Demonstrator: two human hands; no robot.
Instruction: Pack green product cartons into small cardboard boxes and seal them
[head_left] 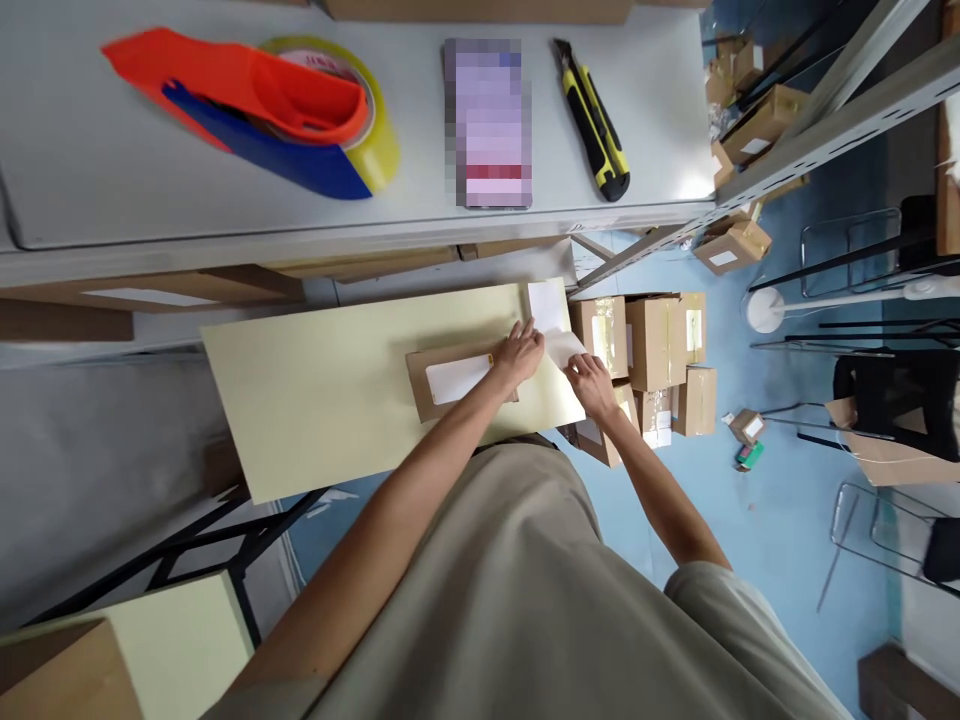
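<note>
On the pale yellow tabletop, my left hand rests with its fingertips at the left edge of a strip of white label paper. Its fingers look slightly apart, with nothing visible in them. My right hand pinches the near end of the strip, where a white sheet is folded over or lifted near the table's right edge. A cardboard box with a white label lies left of my hands, partly hidden by my left forearm.
Above the table, a grey shelf holds a red and blue tape dispenser, a phone and a yellow-black utility knife. Several cardboard boxes are stacked to the right. A metal shelf post slants across the upper right.
</note>
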